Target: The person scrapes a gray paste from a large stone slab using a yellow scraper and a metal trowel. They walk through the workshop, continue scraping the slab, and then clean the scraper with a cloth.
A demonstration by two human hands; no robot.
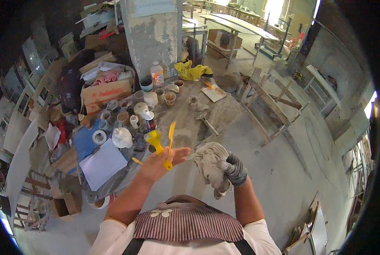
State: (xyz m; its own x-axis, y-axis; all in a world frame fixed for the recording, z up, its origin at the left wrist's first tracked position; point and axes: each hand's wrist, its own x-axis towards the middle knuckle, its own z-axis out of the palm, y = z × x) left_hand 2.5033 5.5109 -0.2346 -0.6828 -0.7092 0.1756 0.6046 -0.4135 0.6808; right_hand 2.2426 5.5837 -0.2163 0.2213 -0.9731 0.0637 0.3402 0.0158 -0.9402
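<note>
My bare left hand (154,165) holds two yellow scrapers over the near edge of the cluttered table (224,114). The broad scraper (154,139) points up and away to the left, and the narrow-looking scraper (171,136) stands nearly upright beside it. Its fingertips reach right, toward the rag. My right hand (236,169), in a grey glove, grips a bunched, dirty grey-beige rag (211,163) that hangs down in front of me. The gloved fingers close around the rag's right side. A small gap separates the rag from my left fingertips.
The table bears a hammer (208,124), a white board (214,93), a yellow cloth (191,71), several cups (170,99), a plastic jug (157,73) and white paper (103,164). Behind it rises a pillar (152,42). A cardboard box (107,95) stands left; a wooden frame (262,123) stands right.
</note>
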